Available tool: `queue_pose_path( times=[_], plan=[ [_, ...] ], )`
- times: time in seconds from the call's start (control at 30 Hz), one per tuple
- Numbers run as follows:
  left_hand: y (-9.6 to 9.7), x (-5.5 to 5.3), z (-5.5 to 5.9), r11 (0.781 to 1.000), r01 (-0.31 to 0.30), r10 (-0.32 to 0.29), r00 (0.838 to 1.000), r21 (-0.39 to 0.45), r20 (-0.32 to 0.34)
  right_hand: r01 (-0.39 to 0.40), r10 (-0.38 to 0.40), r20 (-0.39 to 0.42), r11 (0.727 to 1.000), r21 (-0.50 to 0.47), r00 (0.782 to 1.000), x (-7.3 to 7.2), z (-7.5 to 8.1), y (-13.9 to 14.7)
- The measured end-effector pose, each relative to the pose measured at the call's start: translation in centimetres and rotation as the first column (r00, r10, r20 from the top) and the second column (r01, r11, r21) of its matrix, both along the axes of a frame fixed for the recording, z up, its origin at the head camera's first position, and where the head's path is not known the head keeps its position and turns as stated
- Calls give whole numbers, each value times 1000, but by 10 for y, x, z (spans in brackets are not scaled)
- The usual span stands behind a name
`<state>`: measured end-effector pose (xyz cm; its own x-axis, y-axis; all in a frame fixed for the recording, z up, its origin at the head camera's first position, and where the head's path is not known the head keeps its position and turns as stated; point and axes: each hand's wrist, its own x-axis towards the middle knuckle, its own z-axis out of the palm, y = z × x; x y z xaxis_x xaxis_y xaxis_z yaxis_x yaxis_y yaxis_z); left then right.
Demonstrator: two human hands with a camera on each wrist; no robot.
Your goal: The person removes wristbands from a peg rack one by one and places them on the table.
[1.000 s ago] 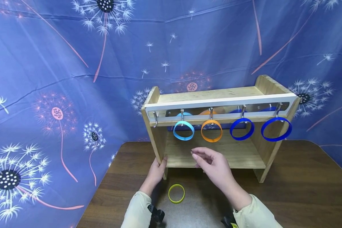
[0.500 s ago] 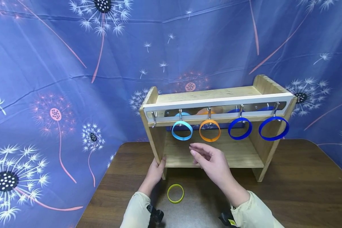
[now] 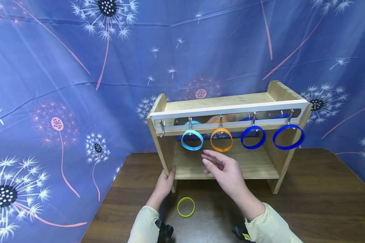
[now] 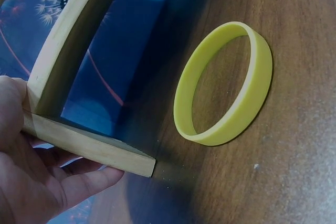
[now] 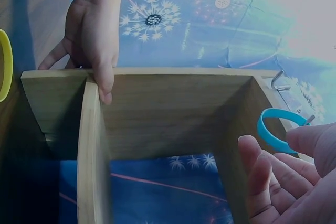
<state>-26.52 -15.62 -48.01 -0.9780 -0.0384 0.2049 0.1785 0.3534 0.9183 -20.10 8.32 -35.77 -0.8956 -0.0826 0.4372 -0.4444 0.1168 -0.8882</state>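
My left hand grips the lower left side panel of a small wooden shelf, its thumb on the inner face. In the right wrist view, that thumb lies by the joint of panel and board. My right hand hovers before the shelf with loosely bent fingers and holds nothing. Just above its fingertips hangs a light blue silicone wristband. Beside that hang an orange wristband and two dark blue wristbands. On the table, a yellow wristband lies near my left forearm.
A white rail with metal hooks runs along the shelf's upper front. Its leftmost hook bears no band. The brown wooden table carries the shelf, and a blue dandelion-print cloth hangs behind.
My right hand has risen slightly toward the light blue wristband. The left hand keeps its grip on the panel. The head view has shifted a little, and the wristbands stay in place.
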Motion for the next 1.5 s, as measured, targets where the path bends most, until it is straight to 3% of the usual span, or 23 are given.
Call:
queue_pose_path(
  times=[1.5],
  plan=[
    [0, 1, -2, 1000, -5, 6, 1000, 16, -20, -6, 9, 59, 999, -45, 998, -4, 9, -5]
  ],
)
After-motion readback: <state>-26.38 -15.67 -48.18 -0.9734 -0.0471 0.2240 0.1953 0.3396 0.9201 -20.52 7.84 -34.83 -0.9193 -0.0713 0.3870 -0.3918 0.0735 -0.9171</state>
